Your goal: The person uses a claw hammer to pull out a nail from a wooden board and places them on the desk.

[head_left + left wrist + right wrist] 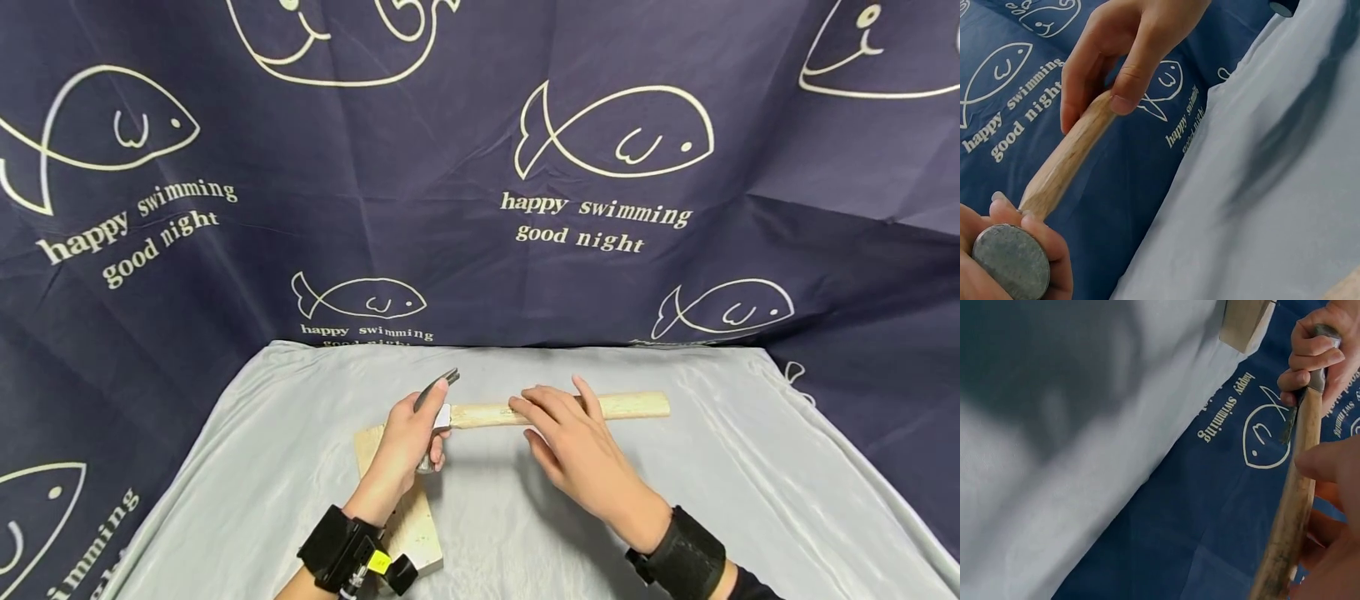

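A claw hammer [480, 414] with a pale wooden handle is held up above the cloth-covered table, its handle pointing right. My left hand [408, 433] grips it by the metal head, thumb near the claw. In the left wrist view the round striking face [1012, 262] shows between the fingers of that hand. My right hand [573, 446] holds the middle of the wooden handle [1294, 506] loosely, with the thumb on one side and fingers bent over the other. Below my left hand a wooden block [412, 529] lies on the table, partly hidden by the wrist.
White-grey cloth [712, 483] covers the table. A dark blue curtain [480, 167] with white fish drawings and lettering hangs behind and at the sides. Black straps with cameras sit on both wrists [678, 554].
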A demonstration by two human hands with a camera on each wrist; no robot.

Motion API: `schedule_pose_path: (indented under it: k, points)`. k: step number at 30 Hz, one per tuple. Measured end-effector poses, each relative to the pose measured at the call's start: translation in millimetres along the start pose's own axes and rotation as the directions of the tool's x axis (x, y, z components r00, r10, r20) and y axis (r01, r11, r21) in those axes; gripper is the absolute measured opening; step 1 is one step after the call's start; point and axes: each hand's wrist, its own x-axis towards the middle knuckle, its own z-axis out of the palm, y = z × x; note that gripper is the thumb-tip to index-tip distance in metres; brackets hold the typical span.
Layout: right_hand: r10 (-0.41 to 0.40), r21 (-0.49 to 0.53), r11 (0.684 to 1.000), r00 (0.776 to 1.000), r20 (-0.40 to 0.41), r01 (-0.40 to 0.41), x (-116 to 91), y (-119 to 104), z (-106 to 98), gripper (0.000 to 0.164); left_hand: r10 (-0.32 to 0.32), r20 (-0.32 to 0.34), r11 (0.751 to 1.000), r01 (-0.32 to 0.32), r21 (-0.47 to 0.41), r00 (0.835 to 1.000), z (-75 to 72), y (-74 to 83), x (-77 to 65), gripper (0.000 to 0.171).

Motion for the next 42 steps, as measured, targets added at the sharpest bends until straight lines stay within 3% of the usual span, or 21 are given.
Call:
schedule_pose_path:
  k: [5,7,10,13,16,19,23,27,29,33,36,42]
  points:
    - [0.009,-0.039,0.999,1.000,0.002,-0.009,-3,1,-2,0.057,0.024,-0.045,1.000,-0.025,-0.013,0.999,-1.6,0.9,1.2,0.056]
    - [-0.001,-0.032,1.000,1.000,-0.026,0.000,-4,1,-1,0.053,0.029,-0.063,0.999,-0.030,-0.013,0.998,-2.9,1.6,1.4,0.055]
    - [-0.020,-0.005,1.000,0.991,-0.132,0.020,-5,2,2,0.040,0.031,-0.079,0.999,-0.032,-0.020,0.996,-4.3,3.5,1.1,0.057]
    - [-0.026,0.012,0.999,0.970,-0.241,0.030,-5,2,4,0.039,0.037,-0.087,0.999,-0.040,-0.036,0.996,-5.1,7.3,0.1,0.057]
    - [-0.012,0.020,1.000,0.957,-0.289,0.018,-6,1,3,0.037,0.037,-0.089,0.998,-0.042,-0.046,0.995,-5.5,9.3,-0.5,0.054]
    - [-0.010,0.022,1.000,0.955,-0.296,0.017,-7,1,2,0.033,0.038,-0.086,0.998,-0.042,-0.045,0.996,-5.9,10.7,-0.4,0.054]
    - [0.022,0.020,1.000,0.973,-0.232,-0.018,-7,-1,2,0.026,0.053,-0.085,0.997,-0.057,-0.046,0.995,-5.5,12.7,1.2,0.056]
    - [0.165,0.096,0.984,0.976,-0.145,-0.152,-6,-3,5,0.019,0.062,-0.090,0.996,-0.067,-0.055,0.994,-4.3,13.1,2.9,0.055]
    - [0.260,0.189,0.952,0.961,-0.095,-0.239,-4,-2,6,0.015,0.054,-0.091,0.996,-0.060,-0.064,0.994,-3.1,13.2,3.6,0.055]
    - [0.413,0.384,0.834,0.910,0.042,-0.397,3,0,8,0.016,0.039,-0.097,0.995,-0.048,-0.091,0.995,-1.5,12.5,3.9,0.055]
    - [0.471,0.475,0.745,0.874,0.121,-0.467,8,0,10,0.021,0.042,-0.108,0.993,-0.054,-0.109,0.993,-1.0,12.6,4.3,0.052]
    - [0.543,0.579,0.607,0.816,0.198,-0.544,20,3,15,0.030,0.057,-0.125,0.988,-0.074,-0.135,0.991,0.8,15.4,4.8,0.049]
